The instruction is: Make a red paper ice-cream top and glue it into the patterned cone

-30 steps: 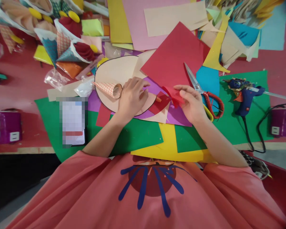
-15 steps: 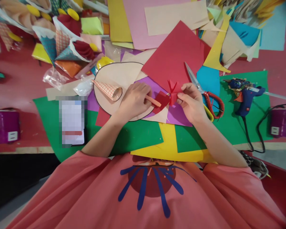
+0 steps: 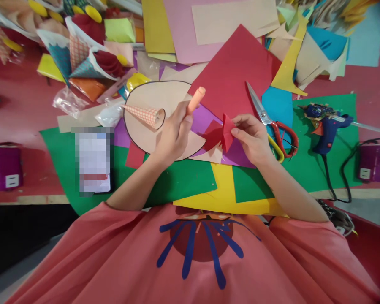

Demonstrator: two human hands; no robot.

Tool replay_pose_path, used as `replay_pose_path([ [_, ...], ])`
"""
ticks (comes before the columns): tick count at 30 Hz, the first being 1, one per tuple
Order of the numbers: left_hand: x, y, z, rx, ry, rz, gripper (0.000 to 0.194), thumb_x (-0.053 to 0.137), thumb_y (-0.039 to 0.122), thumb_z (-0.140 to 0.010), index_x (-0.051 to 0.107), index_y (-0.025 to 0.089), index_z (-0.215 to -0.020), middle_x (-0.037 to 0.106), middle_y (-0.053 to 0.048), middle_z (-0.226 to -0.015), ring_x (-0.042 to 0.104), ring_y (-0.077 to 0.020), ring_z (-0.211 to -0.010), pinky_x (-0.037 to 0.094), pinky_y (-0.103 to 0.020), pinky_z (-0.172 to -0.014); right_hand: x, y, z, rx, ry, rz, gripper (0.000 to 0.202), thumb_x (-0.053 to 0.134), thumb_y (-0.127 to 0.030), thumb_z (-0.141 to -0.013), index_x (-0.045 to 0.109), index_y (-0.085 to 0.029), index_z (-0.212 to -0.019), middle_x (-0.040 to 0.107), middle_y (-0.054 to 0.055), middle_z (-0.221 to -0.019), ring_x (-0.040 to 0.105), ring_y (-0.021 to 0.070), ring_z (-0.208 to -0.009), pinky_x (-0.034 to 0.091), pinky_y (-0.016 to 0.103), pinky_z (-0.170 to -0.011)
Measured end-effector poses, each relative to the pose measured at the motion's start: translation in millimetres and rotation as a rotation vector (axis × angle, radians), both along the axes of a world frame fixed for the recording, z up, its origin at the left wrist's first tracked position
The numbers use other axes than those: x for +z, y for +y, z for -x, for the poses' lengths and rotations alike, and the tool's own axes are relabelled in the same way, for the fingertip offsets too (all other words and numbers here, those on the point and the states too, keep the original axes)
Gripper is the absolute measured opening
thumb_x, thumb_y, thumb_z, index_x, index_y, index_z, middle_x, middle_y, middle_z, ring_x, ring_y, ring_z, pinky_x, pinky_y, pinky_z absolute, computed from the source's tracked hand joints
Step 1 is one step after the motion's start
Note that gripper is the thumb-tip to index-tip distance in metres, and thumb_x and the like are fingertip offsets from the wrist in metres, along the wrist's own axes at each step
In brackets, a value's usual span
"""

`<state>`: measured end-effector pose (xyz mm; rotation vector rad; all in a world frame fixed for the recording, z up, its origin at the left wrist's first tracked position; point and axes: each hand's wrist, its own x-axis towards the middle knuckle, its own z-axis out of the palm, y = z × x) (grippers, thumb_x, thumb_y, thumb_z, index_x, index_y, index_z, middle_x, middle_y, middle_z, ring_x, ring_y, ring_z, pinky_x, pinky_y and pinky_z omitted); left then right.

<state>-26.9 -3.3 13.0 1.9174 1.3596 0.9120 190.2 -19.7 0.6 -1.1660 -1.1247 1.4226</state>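
Note:
My left hand [image 3: 175, 134] is closed around an orange stick [image 3: 196, 100], a marker or glue stick by its shape, which points up and away. Under that hand lies a cream paper shape with a dark outline [image 3: 145, 90]. On it rests a checkered paper cone [image 3: 145, 115], left of the hand. My right hand [image 3: 251, 137] pinches a small folded red paper [image 3: 228, 133] between thumb and fingers. Another dark red piece [image 3: 213, 134] lies just left of it. Scissors with red and yellow handles [image 3: 267, 120] lie open beside my right hand.
A large red sheet [image 3: 237, 67] lies beyond my hands. At the right is a blue glue gun [image 3: 327, 133] with a cord. A phone [image 3: 95, 162] lies left of my left forearm. Wrapped paper cones [image 3: 82, 50] fill the back left, and paper scraps [image 3: 313, 59] the back right.
My left hand has turned, swinging the orange stick from pointing right toward the red paper to pointing up and away. The red paper in my right hand has changed its angle.

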Motion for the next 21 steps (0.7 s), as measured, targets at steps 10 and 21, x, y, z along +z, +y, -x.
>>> replay_pose_path([
  [10, 3.9, -2.8, -10.0, -0.127, -0.372, 0.409, 0.033, 0.046, 0.047, -0.094, 0.063, 0.019, -0.086, 0.05, 0.003, -0.063, 0.043, -0.0059, -0.051, 0.031, -0.021, -0.046, 8.4, -3.0, 4.4, 0.013, -0.11, -0.064, 0.027, 0.077, -0.042, -0.073, 0.06, -0.025, -0.086, 0.06, -0.003, -0.077, 0.058, 0.0117, -0.071, 0.05, 0.026, -0.064],
  [21, 5.6, -0.1, -12.7, -0.107, -0.618, 0.637, 0.028, 0.059, 0.041, -0.088, 0.063, 0.021, -0.108, 0.06, 0.002, -0.064, 0.046, -0.0042, -0.045, 0.029, -0.015, -0.037, 5.5, -5.2, 4.1, 0.044, -0.168, -0.118, 0.026, 0.073, -0.04, -0.077, 0.059, -0.025, -0.092, 0.063, -0.002, -0.088, 0.062, 0.0124, -0.08, 0.051, 0.026, -0.069],
])
